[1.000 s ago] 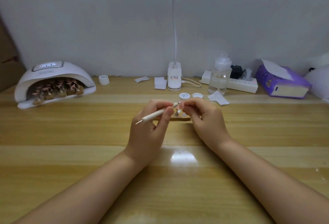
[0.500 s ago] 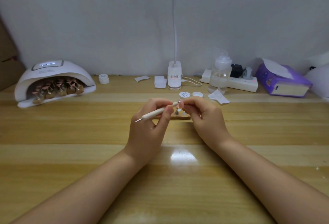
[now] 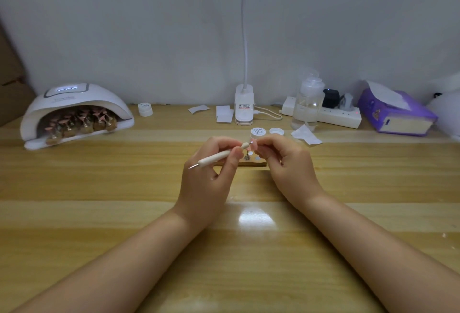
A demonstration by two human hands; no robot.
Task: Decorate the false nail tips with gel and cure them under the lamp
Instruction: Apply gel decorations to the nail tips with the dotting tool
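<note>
grey wall (image 3: pixel 149 26), glossy wooden table (image 3: pixel 99 213)

Along the back of the pale striped wooden table (image 3: pixel 99 188) sit a purple tissue box (image 3: pixel 395 113), a white power strip (image 3: pixel 336 116) with a black plug (image 3: pixel 330 98), and a clear pump bottle (image 3: pixel 308 103).

Left hand (image 3: pixel 206 178) gripping dotting pen (image 3: pixel 219 156), right hand (image 3: pixel 288 163) pinching pink nail tip (image 3: pixel 253 145), wooden table (image 3: pixel 99 188)
</note>
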